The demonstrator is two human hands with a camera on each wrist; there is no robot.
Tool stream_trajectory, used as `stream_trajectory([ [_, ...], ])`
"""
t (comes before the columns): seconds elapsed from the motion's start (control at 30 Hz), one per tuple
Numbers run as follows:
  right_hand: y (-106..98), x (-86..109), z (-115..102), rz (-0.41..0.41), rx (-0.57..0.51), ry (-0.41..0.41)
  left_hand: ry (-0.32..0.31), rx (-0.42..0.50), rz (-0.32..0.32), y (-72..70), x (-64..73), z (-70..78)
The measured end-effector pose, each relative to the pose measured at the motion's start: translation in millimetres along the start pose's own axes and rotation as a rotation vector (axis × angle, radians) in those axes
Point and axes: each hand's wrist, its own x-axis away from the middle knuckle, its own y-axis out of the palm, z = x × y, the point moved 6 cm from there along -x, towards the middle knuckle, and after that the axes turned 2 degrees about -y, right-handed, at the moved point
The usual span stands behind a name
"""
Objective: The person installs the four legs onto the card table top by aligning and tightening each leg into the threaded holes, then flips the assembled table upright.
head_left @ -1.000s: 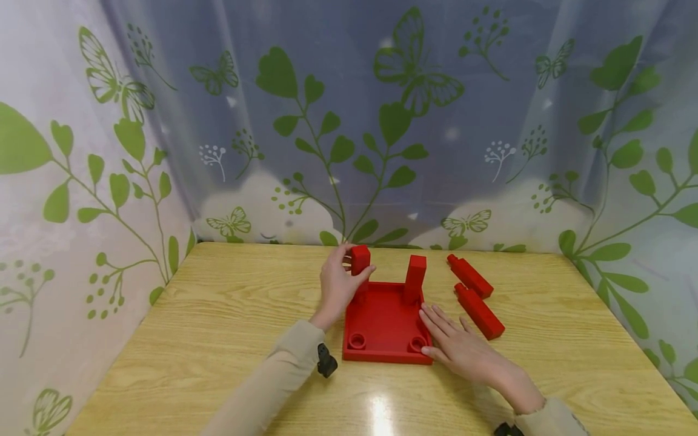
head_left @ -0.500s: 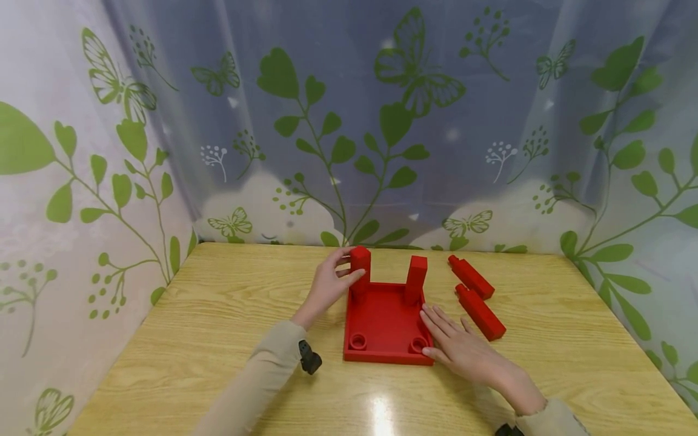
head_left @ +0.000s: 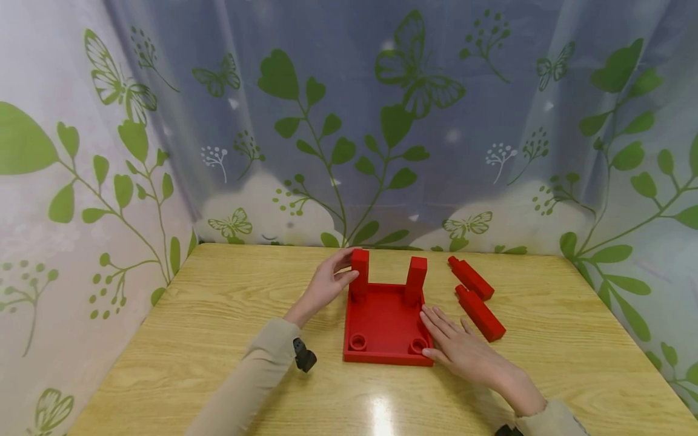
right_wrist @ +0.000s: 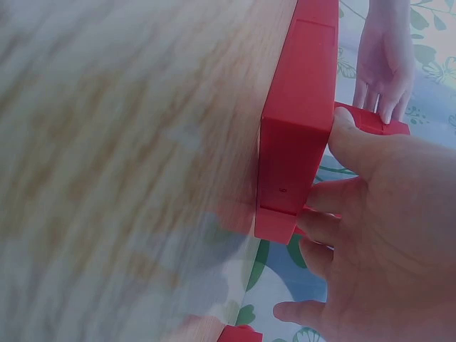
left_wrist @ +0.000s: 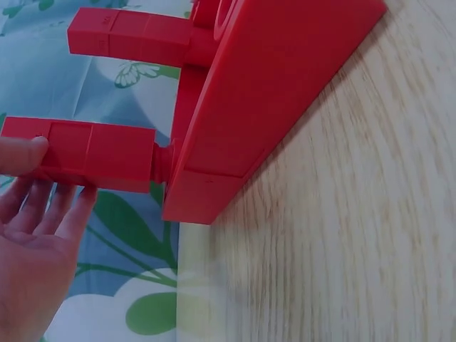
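An upturned red square toy tabletop (head_left: 384,321) lies on the table, with a red table leg (head_left: 360,266) upright at its far left corner. My left hand (head_left: 322,286) holds that leg near its top, thumb on one face and fingers round the other side. In the left wrist view, a narrow neck (left_wrist: 162,164) shows between leg and corner. A second leg (head_left: 416,278) stands at the far right corner. My right hand (head_left: 463,352) rests with fingers extended over the tabletop's right rim, the thumb near the front right round socket (head_left: 418,345).
Two loose red legs (head_left: 471,278) with narrow ends lie side by side to the right, just beyond my right hand. The front left corner has a round socket (head_left: 357,343). A patterned curtain (head_left: 338,121) stands behind the wooden table (head_left: 234,290).
My left hand and wrist have shifted left and outward, the thumb sliding back across the leg. The leg has turned, its faces now squarer to the front. My right hand has stayed put.
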Motion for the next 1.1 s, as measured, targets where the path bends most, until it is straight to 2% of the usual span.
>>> stream_trajectory([
  [0.13,-0.4,0.3,-0.3,0.003,0.002,-0.001,-0.007,-0.04,0.06,2.6,0.0,-0.1],
  [0.43,0.7,0.2,0.0,0.0,-0.001,-0.002,-0.027,-0.237,0.292,6.4,4.2,-0.5],
  [0.6,0.4,0.1,-0.5,0.003,0.001,-0.005,-0.038,-0.256,0.343,7.0,5.1,-0.9],
  [0.73,0.2,0.2,-0.8,0.006,0.004,-0.005,-0.03,-0.23,0.332,6.9,5.1,-1.8],
  [0.87,-0.2,0.6,-1.2,0.007,0.002,-0.005,-0.004,-0.17,0.277,6.0,5.6,-2.1],
  [1.1,-1.9,1.1,-2.9,0.006,-0.001,-0.004,0.042,-0.076,0.043,4.7,1.7,-2.4],
])
